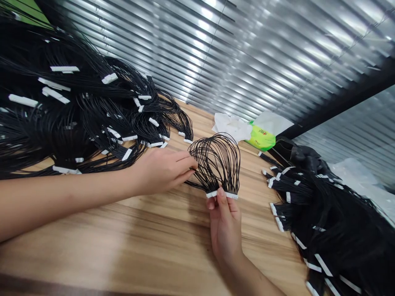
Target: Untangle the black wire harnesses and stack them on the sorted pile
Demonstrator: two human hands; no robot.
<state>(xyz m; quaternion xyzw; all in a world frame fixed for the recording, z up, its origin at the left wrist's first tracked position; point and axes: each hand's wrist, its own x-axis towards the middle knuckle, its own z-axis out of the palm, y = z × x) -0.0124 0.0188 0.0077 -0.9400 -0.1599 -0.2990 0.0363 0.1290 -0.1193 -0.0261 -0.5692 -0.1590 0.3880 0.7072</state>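
My right hand (226, 224) pinches the white connector of a black wire harness (217, 158) between thumb and fingers. The connector lies roughly level, and its many thin wires rise from it and loop over to the left. At the left side of that loop, my left hand (168, 169) is closed with its fingertips pressed on the wires. How many wires it grips is hidden by the fingers. Both hands are above the wooden table (148, 242).
A large heap of black wire harnesses (101, 107) with white connectors fills the left. Another harness pile (336, 222) lies along the right. At the back are a green tissue pack (261, 137), crumpled white tissue (231, 125) and metallic window blinds (216, 53).
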